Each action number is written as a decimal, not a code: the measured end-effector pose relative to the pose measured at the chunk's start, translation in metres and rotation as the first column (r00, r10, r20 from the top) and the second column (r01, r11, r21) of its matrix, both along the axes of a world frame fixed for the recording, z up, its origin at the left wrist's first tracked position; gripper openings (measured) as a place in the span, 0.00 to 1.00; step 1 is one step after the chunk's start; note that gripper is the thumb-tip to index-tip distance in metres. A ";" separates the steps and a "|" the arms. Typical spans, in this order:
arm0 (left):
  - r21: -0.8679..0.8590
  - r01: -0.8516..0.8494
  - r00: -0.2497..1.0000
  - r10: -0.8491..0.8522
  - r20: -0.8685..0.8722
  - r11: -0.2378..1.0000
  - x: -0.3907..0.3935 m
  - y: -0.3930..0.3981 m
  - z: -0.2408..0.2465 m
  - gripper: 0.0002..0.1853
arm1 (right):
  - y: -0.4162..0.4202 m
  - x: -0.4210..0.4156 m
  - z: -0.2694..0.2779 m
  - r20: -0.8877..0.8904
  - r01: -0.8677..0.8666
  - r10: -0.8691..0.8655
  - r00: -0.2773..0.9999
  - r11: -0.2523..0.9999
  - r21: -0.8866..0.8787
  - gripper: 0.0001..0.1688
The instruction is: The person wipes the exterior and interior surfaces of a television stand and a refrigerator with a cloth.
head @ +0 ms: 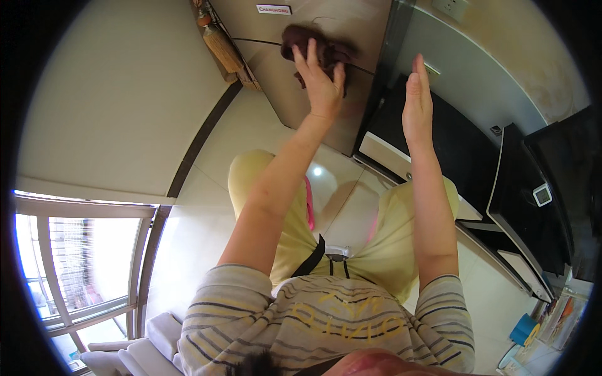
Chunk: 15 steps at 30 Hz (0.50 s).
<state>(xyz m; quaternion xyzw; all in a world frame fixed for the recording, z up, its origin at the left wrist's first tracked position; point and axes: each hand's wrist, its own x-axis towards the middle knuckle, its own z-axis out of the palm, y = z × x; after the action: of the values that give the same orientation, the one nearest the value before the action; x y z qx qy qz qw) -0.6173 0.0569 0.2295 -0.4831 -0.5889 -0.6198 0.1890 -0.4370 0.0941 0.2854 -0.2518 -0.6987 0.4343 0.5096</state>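
Note:
My left hand (pixel 322 87) is spread over a crumpled dark maroon cloth (pixel 305 40), pressing it to the brownish front of a Changhong refrigerator (pixel 263 23). The cloth lies across the seam between the upper and lower doors, and its edges look blurred. To the right, my right hand (pixel 417 105) is held flat and edge-on, fingers straight and close together, with nothing in it. Behind it are the black top of a low cabinet (pixel 451 127) and a grey wall panel (pixel 451 70); whether it touches anything cannot be told.
A broom (pixel 221 47) hangs or leans left of the refrigerator. Along the right stand a black television (pixel 564 150) and a small white digital display (pixel 542 194). A blue cylindrical container (pixel 524 329) is at lower right, a grey sofa (pixel 141 348) at lower left beside a sliding glass door (pixel 89 263).

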 end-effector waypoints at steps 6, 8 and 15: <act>-0.176 -0.070 0.875 -0.024 -0.483 0.982 0.045 -0.004 -0.041 0.42 | -0.006 -0.004 -0.003 0.010 -0.041 0.041 0.999 0.999 -0.027 0.38; -0.197 -0.072 0.873 -0.033 -0.487 0.978 0.036 -0.002 -0.036 0.41 | -0.009 -0.007 -0.003 0.016 -0.045 0.045 0.999 0.999 -0.023 0.37; -0.042 -0.078 0.995 0.080 0.052 0.996 0.000 -0.014 -0.028 0.43 | -0.033 -0.006 0.004 0.122 -0.099 0.102 0.987 0.994 -0.035 0.36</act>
<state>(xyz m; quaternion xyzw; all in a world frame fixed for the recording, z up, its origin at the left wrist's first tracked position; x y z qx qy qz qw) -0.6173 0.0433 0.2014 -0.4463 -0.6246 -0.6128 0.1878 -0.4435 0.0613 0.2893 -0.2499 -0.7346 0.4530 0.4391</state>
